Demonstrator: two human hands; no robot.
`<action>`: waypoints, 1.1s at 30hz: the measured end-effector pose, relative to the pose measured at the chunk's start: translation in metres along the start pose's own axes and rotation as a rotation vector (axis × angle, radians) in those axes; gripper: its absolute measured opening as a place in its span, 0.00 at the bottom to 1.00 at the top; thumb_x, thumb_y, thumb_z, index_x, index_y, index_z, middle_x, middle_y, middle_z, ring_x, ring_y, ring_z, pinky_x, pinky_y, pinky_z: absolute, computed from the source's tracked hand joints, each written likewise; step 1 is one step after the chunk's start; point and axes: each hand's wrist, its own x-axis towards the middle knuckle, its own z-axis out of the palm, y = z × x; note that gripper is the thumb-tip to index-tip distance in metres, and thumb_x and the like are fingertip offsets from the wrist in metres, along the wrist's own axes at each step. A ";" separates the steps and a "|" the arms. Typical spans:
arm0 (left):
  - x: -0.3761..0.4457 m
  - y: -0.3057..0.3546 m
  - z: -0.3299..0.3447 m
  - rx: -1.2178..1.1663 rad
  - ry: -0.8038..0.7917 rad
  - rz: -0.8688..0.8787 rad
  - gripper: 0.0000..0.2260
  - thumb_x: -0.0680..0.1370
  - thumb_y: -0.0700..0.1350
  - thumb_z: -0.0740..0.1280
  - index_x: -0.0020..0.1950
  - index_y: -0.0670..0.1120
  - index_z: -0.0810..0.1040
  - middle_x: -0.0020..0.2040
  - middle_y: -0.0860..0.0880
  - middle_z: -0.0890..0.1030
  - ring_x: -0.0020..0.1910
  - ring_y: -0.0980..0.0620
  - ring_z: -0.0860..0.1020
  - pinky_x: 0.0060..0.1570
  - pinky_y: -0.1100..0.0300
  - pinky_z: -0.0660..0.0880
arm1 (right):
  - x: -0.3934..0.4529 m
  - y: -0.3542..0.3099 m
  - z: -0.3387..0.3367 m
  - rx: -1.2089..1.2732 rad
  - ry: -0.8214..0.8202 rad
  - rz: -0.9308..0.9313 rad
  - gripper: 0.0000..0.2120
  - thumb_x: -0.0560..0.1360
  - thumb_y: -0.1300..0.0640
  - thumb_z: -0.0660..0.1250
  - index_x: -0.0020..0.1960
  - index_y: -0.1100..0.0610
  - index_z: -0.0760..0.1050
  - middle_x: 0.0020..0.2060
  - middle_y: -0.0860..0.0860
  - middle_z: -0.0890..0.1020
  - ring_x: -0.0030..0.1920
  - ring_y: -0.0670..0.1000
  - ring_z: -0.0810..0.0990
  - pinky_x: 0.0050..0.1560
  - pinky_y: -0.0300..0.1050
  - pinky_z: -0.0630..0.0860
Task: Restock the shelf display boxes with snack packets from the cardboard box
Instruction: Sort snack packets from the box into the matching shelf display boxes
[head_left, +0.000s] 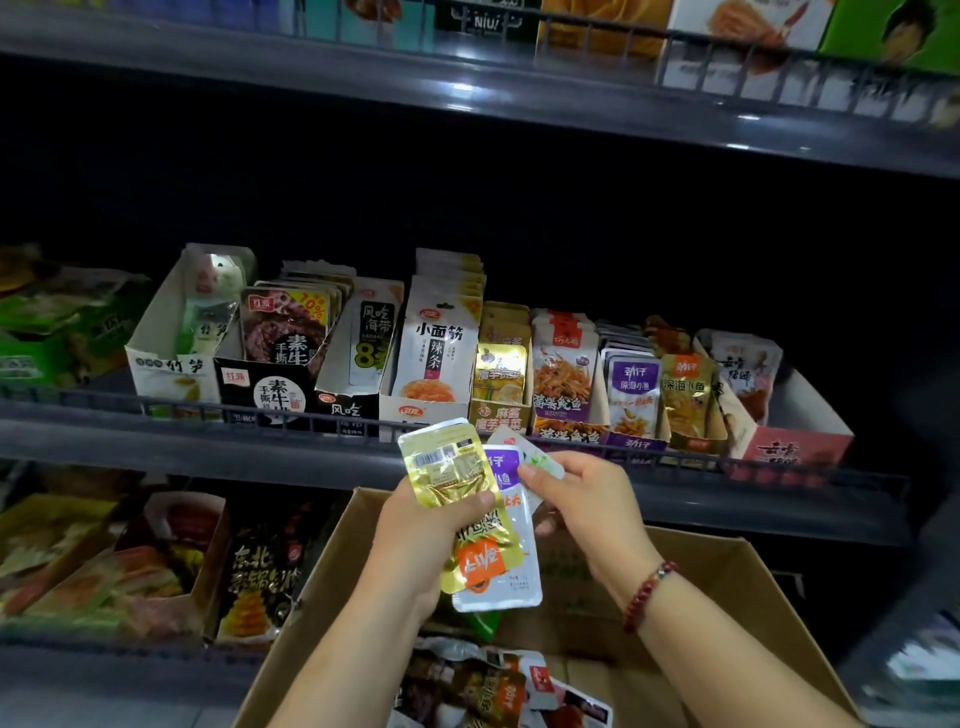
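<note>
Snack packets fanned over the cardboard box, below the shelf display boxes; left hand grip holds the stack, right hand pinches a white packet's top. Light, floppy, slick foil, likely to slide; best taken by the flat sealed edges

Dark metal shelf with wire front rail carries a row of open display boxes. Black box as landmark: white bamboo-shoot box touching its left, kelp box to its right, pink box far right end.
</note>
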 end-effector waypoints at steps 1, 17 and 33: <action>0.001 -0.001 0.000 0.036 0.054 0.028 0.16 0.70 0.33 0.75 0.55 0.44 0.78 0.46 0.44 0.86 0.45 0.42 0.84 0.51 0.40 0.79 | 0.001 0.000 -0.001 -0.031 0.013 -0.023 0.01 0.75 0.58 0.69 0.45 0.53 0.79 0.36 0.51 0.85 0.30 0.46 0.82 0.27 0.39 0.77; -0.008 0.001 0.004 0.232 0.124 0.315 0.14 0.72 0.40 0.75 0.51 0.53 0.76 0.45 0.54 0.83 0.43 0.57 0.83 0.45 0.57 0.80 | -0.003 -0.015 -0.002 0.005 0.023 -0.135 0.05 0.77 0.55 0.66 0.47 0.54 0.80 0.36 0.52 0.85 0.30 0.48 0.80 0.34 0.45 0.78; -0.003 0.044 -0.048 0.035 0.047 0.239 0.15 0.70 0.34 0.74 0.53 0.47 0.79 0.47 0.46 0.86 0.46 0.45 0.84 0.50 0.45 0.80 | 0.029 -0.058 0.011 -0.287 -0.085 -0.386 0.07 0.78 0.55 0.64 0.43 0.46 0.76 0.42 0.52 0.83 0.45 0.54 0.82 0.47 0.54 0.81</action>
